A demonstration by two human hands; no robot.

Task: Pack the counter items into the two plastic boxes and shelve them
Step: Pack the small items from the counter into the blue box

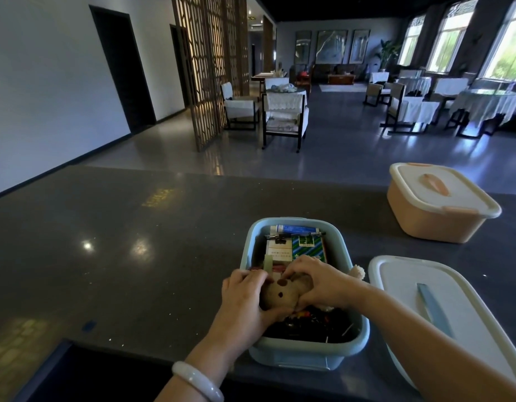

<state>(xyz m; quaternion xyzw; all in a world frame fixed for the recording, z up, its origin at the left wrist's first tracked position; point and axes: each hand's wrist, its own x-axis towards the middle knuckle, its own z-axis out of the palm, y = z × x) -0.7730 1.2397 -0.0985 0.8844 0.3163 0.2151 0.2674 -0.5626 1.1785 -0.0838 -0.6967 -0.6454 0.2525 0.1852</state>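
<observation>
Inside: plush bear (281, 294) between both hands (285, 291).

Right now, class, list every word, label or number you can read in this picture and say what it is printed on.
None can be read for certain.
White and orange carton in the blue box: red print, too blurred.
Green striped packet: small label, too small.
Blue and white tube: print blurred.
Counter: yellow reflected sign, illegible.

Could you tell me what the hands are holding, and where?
Both hands, left hand and right hand, grip the plush bear by its sides.
</observation>
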